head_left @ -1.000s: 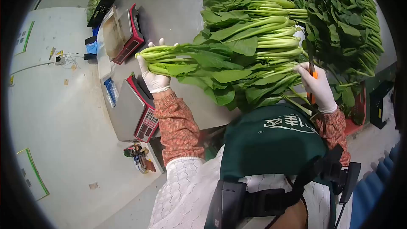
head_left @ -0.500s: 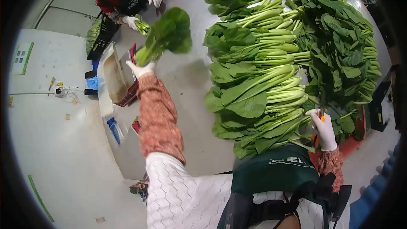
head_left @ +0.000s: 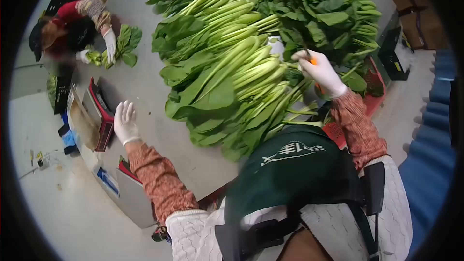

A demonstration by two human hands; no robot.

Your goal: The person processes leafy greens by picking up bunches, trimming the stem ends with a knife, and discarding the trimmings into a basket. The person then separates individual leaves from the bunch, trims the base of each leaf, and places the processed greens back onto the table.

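Note:
My left hand [head_left: 126, 122], in a white glove, is open and holds nothing, its fingers stretched out over the metal table [head_left: 154, 140] beside a red-edged scale-like device [head_left: 104, 116]. My right hand [head_left: 323, 73], also gloved, is closed around an orange-handled knife [head_left: 313, 61]; its thin dark blade points away from me and is partly hard to see. Left of that hand lies a long row of leafy greens [head_left: 241, 77] with pale green stalks. Beyond it is a second heap of greens [head_left: 314, 14], stalks turned to the right.
Across the table a co-worker [head_left: 72, 31] in white gloves handles a bunch of greens [head_left: 128, 43]. A red plastic basket [head_left: 374, 87] stands at the right edge, with a black crate [head_left: 394, 58] beyond. A second red-edged device [head_left: 126, 166] sits near the left edge.
My left hand has let go of a bunch of greens, now by the co-worker's hands, and opened. My right hand keeps the knife. The view has shifted, moving the heaps leftward.

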